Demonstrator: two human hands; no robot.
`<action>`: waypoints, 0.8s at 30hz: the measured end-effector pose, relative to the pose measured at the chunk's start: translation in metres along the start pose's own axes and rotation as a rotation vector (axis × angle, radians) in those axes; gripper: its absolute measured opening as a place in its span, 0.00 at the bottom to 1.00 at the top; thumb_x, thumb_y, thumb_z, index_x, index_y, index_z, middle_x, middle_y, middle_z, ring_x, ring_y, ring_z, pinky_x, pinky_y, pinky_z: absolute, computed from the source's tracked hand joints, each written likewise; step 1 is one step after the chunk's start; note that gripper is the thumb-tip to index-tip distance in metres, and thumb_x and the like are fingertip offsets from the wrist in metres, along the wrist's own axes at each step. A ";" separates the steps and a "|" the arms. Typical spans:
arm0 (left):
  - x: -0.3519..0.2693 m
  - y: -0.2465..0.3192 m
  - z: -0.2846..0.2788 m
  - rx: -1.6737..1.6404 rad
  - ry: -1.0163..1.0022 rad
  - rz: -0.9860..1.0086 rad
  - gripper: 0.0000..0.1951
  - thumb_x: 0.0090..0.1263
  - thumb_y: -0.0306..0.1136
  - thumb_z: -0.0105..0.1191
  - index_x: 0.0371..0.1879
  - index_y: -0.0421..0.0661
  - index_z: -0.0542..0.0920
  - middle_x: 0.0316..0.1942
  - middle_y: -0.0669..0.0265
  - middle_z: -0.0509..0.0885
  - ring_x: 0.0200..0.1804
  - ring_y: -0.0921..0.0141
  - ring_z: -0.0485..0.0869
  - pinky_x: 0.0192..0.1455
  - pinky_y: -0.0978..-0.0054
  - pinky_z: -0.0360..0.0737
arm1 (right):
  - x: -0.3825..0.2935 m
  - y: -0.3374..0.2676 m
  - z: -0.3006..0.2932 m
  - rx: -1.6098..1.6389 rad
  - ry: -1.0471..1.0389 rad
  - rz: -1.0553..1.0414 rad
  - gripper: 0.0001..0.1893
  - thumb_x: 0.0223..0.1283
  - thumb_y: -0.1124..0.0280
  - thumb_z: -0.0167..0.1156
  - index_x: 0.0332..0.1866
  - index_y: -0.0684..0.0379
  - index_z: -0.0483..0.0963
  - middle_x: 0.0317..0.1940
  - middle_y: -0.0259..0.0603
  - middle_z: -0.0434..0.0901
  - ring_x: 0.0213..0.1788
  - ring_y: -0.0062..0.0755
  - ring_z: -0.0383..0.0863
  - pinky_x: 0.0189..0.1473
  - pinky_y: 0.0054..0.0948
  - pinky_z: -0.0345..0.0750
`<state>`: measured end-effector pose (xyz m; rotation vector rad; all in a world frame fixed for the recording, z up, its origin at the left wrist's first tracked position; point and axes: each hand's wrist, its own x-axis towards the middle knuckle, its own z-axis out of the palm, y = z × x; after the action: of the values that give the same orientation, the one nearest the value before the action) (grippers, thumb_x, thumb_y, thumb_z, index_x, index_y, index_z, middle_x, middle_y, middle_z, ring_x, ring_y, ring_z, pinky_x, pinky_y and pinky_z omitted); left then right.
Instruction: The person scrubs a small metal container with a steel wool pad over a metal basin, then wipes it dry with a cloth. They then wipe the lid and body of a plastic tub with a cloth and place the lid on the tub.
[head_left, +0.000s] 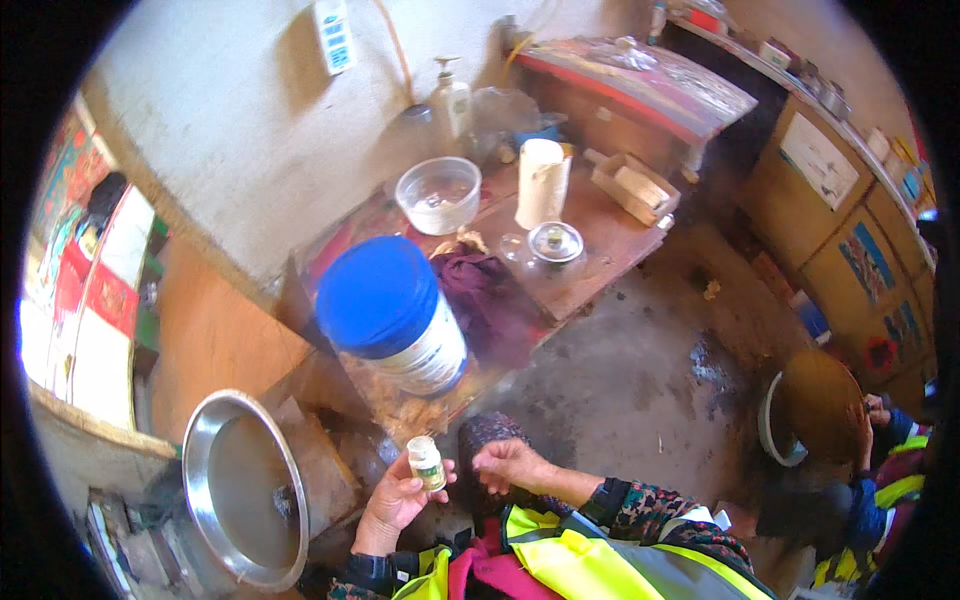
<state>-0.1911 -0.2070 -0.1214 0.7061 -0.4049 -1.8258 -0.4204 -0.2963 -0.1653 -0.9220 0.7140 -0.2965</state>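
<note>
My left hand (396, 493) holds a small white bottle (426, 463) with a green and yellow label, upright, its top facing me. Close to its right is my right hand (511, 465), fingers curled; whether something small is between them cannot be told. Beyond my hands, a large white tub with a blue lid (379, 297) stands on the low table's near end. A dark purple cloth (487, 300) lies beside the tub. Farther back are a glass teapot with a lid (555, 244), a clear plastic bowl (438, 196) and a roll of paper (541, 184).
A metal basin (300, 487) leans at the left. A wooden box (636, 187) sits on the table's far right, near a pump bottle (451, 105). Wooden cabinets (817, 195) line the right side. Another person's hands (870, 420) are at the right edge by a round brown object (821, 405).
</note>
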 end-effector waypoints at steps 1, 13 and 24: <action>-0.003 0.000 -0.003 0.009 0.025 0.012 0.29 0.61 0.29 0.63 0.64 0.51 0.73 0.58 0.46 0.78 0.57 0.51 0.80 0.49 0.55 0.83 | 0.000 -0.002 -0.002 0.005 0.019 0.019 0.13 0.69 0.56 0.58 0.35 0.54 0.76 0.25 0.30 0.80 0.23 0.20 0.80 0.23 0.20 0.76; -0.112 -0.032 -0.091 0.119 0.299 -0.006 0.26 0.65 0.32 0.61 0.62 0.43 0.70 0.50 0.56 0.82 0.49 0.60 0.85 0.42 0.67 0.84 | -0.005 -0.026 -0.017 0.092 0.076 0.214 0.14 0.73 0.59 0.53 0.39 0.58 0.78 0.25 0.36 0.83 0.21 0.27 0.82 0.20 0.23 0.76; -0.181 -0.072 -0.144 0.136 0.646 -0.073 0.20 0.65 0.27 0.61 0.55 0.41 0.72 0.46 0.57 0.83 0.43 0.63 0.85 0.41 0.67 0.84 | 0.017 -0.043 0.001 -0.024 0.134 0.348 0.18 0.74 0.55 0.51 0.37 0.60 0.77 0.25 0.40 0.83 0.20 0.30 0.82 0.20 0.26 0.76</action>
<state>-0.1074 -0.0037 -0.2244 1.3599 -0.0724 -1.5364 -0.4047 -0.3293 -0.1377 -0.7887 0.9877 -0.0419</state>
